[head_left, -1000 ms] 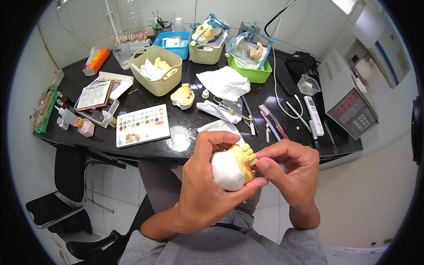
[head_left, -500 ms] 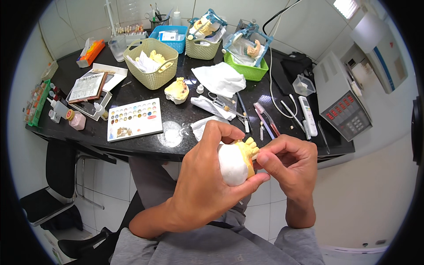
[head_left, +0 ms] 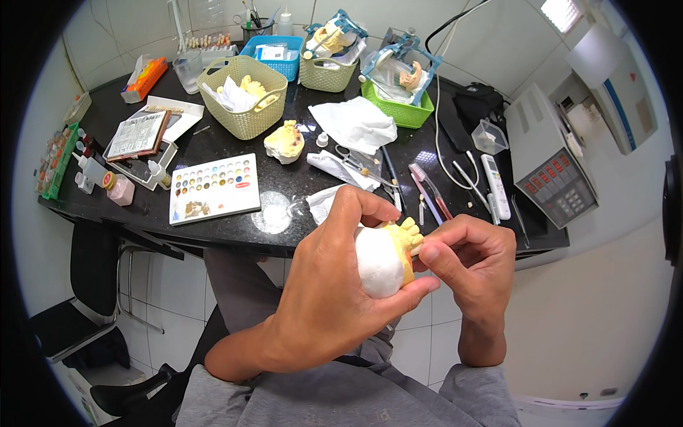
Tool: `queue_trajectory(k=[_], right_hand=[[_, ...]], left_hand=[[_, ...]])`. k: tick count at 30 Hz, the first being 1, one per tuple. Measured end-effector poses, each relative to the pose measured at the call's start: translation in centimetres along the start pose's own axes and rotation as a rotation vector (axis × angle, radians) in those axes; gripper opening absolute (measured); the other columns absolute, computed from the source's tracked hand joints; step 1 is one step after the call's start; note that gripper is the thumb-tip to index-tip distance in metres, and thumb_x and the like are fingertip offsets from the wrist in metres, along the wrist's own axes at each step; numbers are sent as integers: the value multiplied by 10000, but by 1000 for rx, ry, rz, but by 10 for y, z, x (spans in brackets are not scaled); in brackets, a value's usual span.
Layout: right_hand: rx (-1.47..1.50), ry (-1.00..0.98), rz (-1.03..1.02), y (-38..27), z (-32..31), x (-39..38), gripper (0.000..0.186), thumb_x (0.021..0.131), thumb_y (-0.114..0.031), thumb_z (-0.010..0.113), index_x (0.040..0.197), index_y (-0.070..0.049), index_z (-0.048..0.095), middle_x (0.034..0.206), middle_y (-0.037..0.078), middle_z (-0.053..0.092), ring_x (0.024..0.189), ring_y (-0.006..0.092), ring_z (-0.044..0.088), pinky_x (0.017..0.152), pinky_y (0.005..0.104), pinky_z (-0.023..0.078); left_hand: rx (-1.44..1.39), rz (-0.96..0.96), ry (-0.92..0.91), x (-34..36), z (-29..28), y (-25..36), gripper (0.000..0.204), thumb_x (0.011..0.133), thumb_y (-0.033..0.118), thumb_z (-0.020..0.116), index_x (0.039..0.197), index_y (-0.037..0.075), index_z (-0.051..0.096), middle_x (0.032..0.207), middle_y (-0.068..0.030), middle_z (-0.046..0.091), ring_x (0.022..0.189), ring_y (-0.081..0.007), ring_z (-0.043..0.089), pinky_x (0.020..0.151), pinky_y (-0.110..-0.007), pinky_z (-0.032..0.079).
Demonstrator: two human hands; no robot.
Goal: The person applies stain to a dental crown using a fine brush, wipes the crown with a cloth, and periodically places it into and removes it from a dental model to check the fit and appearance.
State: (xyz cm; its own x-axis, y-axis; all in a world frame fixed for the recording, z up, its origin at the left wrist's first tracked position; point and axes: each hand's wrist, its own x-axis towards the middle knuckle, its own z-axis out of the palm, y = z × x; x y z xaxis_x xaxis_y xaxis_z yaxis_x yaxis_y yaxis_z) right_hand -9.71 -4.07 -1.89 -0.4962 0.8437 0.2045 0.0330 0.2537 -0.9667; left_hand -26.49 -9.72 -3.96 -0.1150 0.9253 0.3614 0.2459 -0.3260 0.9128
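My left hand (head_left: 318, 288) is wrapped round a dental plaster model (head_left: 379, 265) with a white base and yellow teeth, held in front of the table edge. Its thumb runs under the base and its index finger reaches over the top. My right hand (head_left: 472, 267) is closed in a pinch at the right side of the teeth, thumb against index finger. What sits between those fingertips is mostly hidden. Beyond the model, a second plaster model (head_left: 284, 144) in cream and yellow stands on the black table (head_left: 284, 243).
A white palette of coloured dots (head_left: 213, 208) lies left. Toothbrushes (head_left: 431, 191), scissors (head_left: 350, 159) and white tissue (head_left: 353, 127) lie ahead. Farther back are a beige basket (head_left: 242, 122), a green basket (head_left: 409, 110) and blue articulators (head_left: 413, 53). A grey machine (head_left: 551, 153) stands right.
Both hands and the model have shifted very slightly to the right in the picture. The grip of each hand looks the same.
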Motion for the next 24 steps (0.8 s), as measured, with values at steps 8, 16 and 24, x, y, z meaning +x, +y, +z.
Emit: queue_trajectory(k=[8, 16, 24], right_hand=[[41, -44, 18, -1, -2, 2, 140, 838, -78, 715, 855, 57, 683, 790, 103, 687, 731, 118, 659, 683, 234, 531], [45, -53, 14, -4, -3, 3, 148, 842, -85, 712, 853, 59, 678, 798, 107, 687, 733, 115, 658, 680, 232, 530], [19, -45, 39, -5, -3, 3, 145, 852, -84, 695, 869, 59, 682, 806, 105, 692, 729, 111, 657, 669, 233, 534]], left_hand=[[-19, -8, -5, 0, -2, 2, 629, 637, 167, 867, 1065, 5, 435, 950, -101, 552, 889, -140, 567, 779, -274, 467], [-44, -18, -37, 2, -4, 4, 625, 639, 170, 870, 1060, 12, 436, 962, -91, 547, 906, -130, 556, 795, -272, 459], [-46, -26, -8, 2, -2, 3, 619, 638, 168, 863, 1065, 11, 443, 960, -93, 548, 908, -132, 556, 793, -276, 461]])
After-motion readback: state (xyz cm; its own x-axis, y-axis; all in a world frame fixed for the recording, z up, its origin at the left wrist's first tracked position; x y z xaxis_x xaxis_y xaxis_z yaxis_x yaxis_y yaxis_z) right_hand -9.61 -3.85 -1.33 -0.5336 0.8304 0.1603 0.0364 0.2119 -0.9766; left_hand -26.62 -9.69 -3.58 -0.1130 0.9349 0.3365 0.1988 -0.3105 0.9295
